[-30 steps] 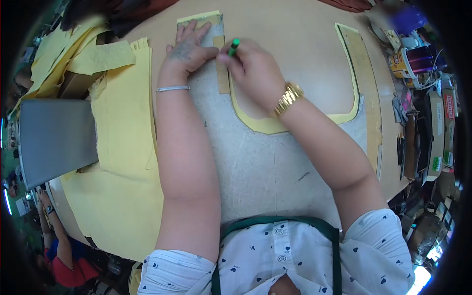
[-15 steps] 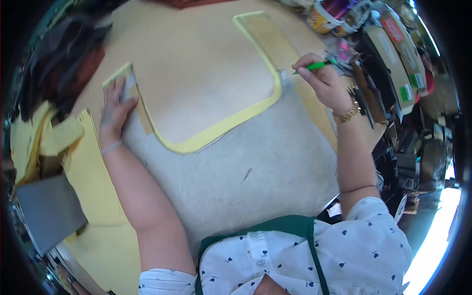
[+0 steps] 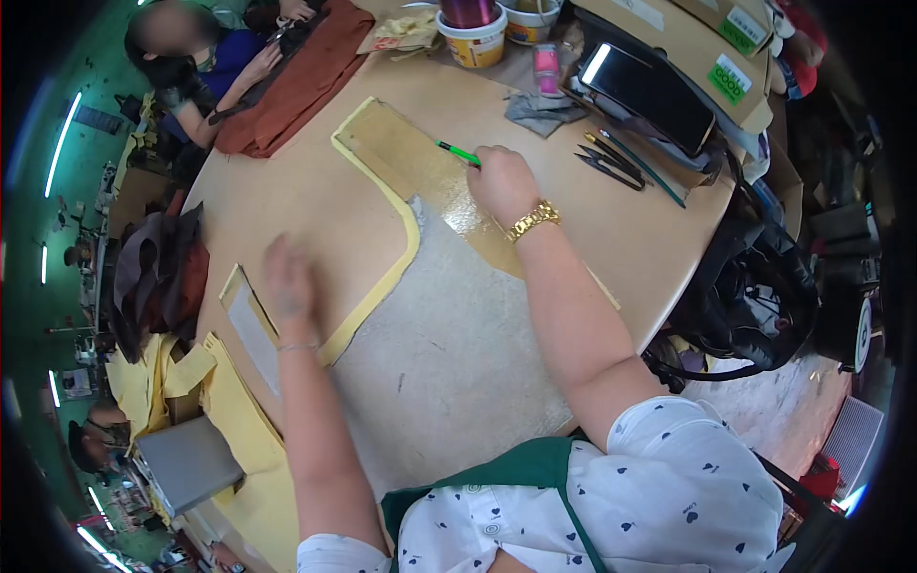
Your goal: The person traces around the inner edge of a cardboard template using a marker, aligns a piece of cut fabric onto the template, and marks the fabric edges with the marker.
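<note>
My right hand (image 3: 504, 181) is closed around a green pen (image 3: 460, 153), over the tan strip (image 3: 396, 138) on the right arm of a U-shaped grey template (image 3: 449, 334). Yellow material (image 3: 368, 301) shows along the template's inner edge. My left hand (image 3: 289, 277), blurred by motion, hangs near the template's left arm; its fingers are smeared and whatever it may hold cannot be made out.
Scissors (image 3: 611, 164) and pens lie at the right, by a phone (image 3: 650, 91) and boxes. A grey cloth (image 3: 543, 113) and tubs (image 3: 475, 43) stand farther back. Yellow sheets (image 3: 229, 382) and a grey block (image 3: 188, 463) are at left. Another person sits at the back left.
The view has swung to the right. My left hand has come off the template's left arm, and my right hand with the green pen has moved over to the right arm's tan strip.
</note>
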`<state>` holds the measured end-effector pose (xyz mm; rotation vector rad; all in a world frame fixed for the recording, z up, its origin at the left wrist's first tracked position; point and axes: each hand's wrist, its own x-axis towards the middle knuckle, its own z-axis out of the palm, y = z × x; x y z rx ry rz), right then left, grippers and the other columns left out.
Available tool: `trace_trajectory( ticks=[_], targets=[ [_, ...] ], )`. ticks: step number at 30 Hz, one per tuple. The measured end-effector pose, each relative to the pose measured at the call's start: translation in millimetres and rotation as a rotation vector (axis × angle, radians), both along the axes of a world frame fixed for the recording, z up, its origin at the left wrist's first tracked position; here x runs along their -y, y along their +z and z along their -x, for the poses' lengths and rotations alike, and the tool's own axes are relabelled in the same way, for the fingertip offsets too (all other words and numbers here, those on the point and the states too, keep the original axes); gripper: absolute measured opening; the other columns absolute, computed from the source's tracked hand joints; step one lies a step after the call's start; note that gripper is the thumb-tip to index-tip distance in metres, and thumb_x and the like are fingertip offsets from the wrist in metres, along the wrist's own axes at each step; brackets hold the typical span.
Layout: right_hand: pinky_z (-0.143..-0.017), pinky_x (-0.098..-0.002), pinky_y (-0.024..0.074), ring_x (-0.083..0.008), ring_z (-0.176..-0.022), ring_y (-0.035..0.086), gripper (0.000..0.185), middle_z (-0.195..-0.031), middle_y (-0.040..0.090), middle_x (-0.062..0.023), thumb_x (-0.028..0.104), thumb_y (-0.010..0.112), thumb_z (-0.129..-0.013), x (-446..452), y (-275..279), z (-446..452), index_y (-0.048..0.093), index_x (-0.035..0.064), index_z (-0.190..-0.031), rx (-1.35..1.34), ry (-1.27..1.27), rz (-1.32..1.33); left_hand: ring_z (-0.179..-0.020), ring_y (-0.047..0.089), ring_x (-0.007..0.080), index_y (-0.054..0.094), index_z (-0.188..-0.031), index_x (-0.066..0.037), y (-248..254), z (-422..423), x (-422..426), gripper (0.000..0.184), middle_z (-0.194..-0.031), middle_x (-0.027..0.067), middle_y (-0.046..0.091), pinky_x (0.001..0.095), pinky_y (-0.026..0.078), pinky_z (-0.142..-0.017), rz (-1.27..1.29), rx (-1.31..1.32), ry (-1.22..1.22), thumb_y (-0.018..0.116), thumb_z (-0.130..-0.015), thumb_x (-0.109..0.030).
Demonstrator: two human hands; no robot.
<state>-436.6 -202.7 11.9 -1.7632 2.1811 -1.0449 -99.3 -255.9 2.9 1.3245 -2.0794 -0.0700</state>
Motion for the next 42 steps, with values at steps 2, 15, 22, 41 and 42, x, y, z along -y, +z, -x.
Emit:
trace_trajectory(
  ticks=[2, 15, 22, 41, 42],
  targets=[
    [-0.068, -0.0365, 0.0423, -0.0294, -0.070, 0.055, 0.010, -0.072, 0.057, -0.0156, 0.008, 0.050, -0.068, 1.1, -0.5, 1.6, 0.057, 0.0013, -0.071, 0.027, 0.001, -0.028, -0.119, 0.029, 0.0337, 0.041, -0.120, -0.004, -3.2, 77.6, -5.1, 0.043, -0.126, 0.0131, 0.038, 0.0516, 0.024, -0.095, -0.160, 0.194, -0.027, 0.046, -0.083, -0.026],
    [-0.073, -0.0364, 0.0424, -0.0296, -0.079, 0.054, 0.015, -0.081, 0.058, -0.0143, 0.006, 0.049, -0.070, -1.4, 1.0, 0.7, 0.061, 0.0042, -0.078, 0.159, -0.010, -0.124, -0.128, 0.011, 0.0287, 0.022, -0.132, -0.010, 7.4, 171.8, -20.6, 0.050, -0.139, 0.0043, 0.015, 0.0635, 0.015, -0.091, -0.471, 0.474, 0.259, 0.030, -0.087, -0.031],
    [-0.073, -0.0361, 0.0429, -0.0293, -0.080, 0.054, 0.015, -0.081, 0.058, -0.0138, 0.007, 0.049, -0.071, -2.7, 4.1, 1.6, 0.062, 0.0053, -0.078, 0.150, 0.009, -0.139, -0.129, 0.010, 0.0270, 0.020, -0.133, -0.014, 8.2, 163.4, -9.4, 0.051, -0.140, 0.0037, 0.015, 0.0629, 0.012, -0.092, -0.531, 0.451, 0.217, 0.032, -0.086, -0.029],
    [-0.070, -0.0360, 0.0436, -0.0285, -0.077, 0.052, 0.014, -0.078, 0.056, -0.0127, 0.004, 0.048, -0.070, 0.4, 4.1, -2.2, 0.060, 0.0054, -0.077, 0.186, -0.045, -0.134, -0.094, 0.054, 0.0251, 0.055, -0.106, -0.005, 14.5, 148.4, 188.1, 0.035, -0.099, 0.0157, 0.058, 0.0293, 0.040, -0.081, -0.420, 0.127, 0.028, 0.047, -0.079, -0.026],
    [-0.070, -0.0362, 0.0437, -0.0284, -0.077, 0.052, 0.014, -0.078, 0.056, -0.0126, 0.004, 0.048, -0.070, 0.8, 4.5, -1.6, 0.060, 0.0053, -0.077, 0.189, -0.051, -0.132, -0.089, 0.057, 0.0243, 0.059, -0.100, -0.004, 15.8, 155.3, 194.0, 0.032, -0.093, 0.0153, 0.060, 0.0303, 0.042, -0.078, -0.360, 0.212, 0.011, 0.050, -0.078, -0.026]
  ],
)
